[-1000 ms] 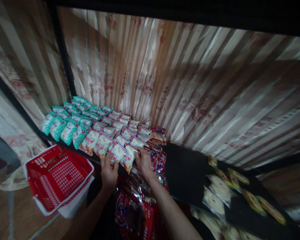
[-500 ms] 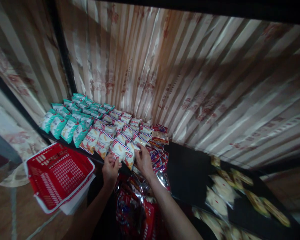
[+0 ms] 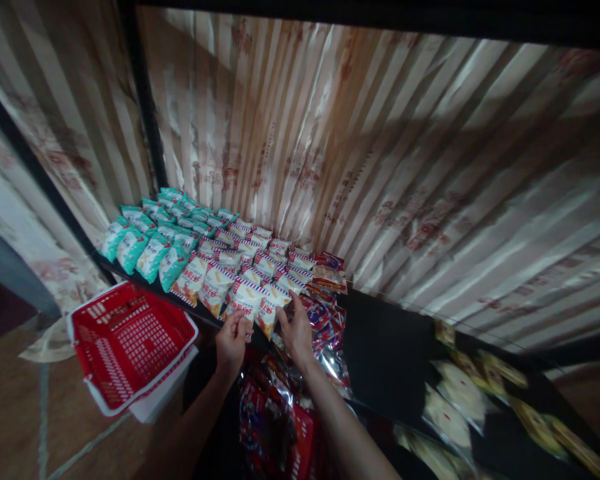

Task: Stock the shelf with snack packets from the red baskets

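While left fingers point(image 3: 237, 321) bunch together at a white packet point(image 3: 245, 295), right fingers point(image 3: 299, 309) have spread.

Dim overall, colours muted; pale streaks catch the folds of the pleated curtain point(image 3: 305, 120), a broad shadow darkens its upper right, and the black shelf point(image 3: 380, 340) sinks nearly to featureless dark. Small hard glare on clear wrapping point(image 3: 333, 365), low centre. Focus soft throughout, lettering on the white packets point(image 3: 245, 300) smeared; wide-angle stretch toward the edges, blur heaviest on the flat packs point(image 3: 447, 417), lower right.
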The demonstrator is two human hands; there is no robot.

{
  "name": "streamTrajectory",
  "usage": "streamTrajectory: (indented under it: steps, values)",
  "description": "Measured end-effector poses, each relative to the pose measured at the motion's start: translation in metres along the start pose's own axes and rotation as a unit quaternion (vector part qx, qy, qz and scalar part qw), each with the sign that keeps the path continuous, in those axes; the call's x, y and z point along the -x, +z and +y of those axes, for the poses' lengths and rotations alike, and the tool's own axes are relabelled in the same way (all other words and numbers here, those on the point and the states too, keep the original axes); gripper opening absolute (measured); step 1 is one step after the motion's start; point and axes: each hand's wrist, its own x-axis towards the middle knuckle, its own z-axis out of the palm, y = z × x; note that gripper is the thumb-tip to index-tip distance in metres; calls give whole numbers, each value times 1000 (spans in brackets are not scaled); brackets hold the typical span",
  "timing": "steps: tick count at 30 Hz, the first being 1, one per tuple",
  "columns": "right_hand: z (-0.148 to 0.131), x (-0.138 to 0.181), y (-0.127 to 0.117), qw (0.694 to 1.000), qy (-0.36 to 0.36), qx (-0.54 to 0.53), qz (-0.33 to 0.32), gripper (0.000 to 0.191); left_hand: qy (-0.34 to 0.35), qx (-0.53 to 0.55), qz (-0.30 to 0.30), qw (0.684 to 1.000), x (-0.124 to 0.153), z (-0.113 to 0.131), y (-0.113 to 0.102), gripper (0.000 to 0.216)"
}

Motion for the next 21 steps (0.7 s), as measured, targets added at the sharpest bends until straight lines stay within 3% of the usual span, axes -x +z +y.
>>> streamTrajectory:
  steps: [4,7,12,21]
  values:
    - [3,-2,1,1000,19,-11,-13,51,137,-142,63,978,-2,-3,-7,25]
    - [4,-2,1,999,25,-18,-16,50,186,-214,95,954,-1,0,-9,25]
    - [1,-3,2,1000,18,-20,-12,49,199,-293,84,931,3,6,-7,24]
    - [2,2,5,999,5,-24,-21,46,176,-298,73,935,-3,7,-1,21]
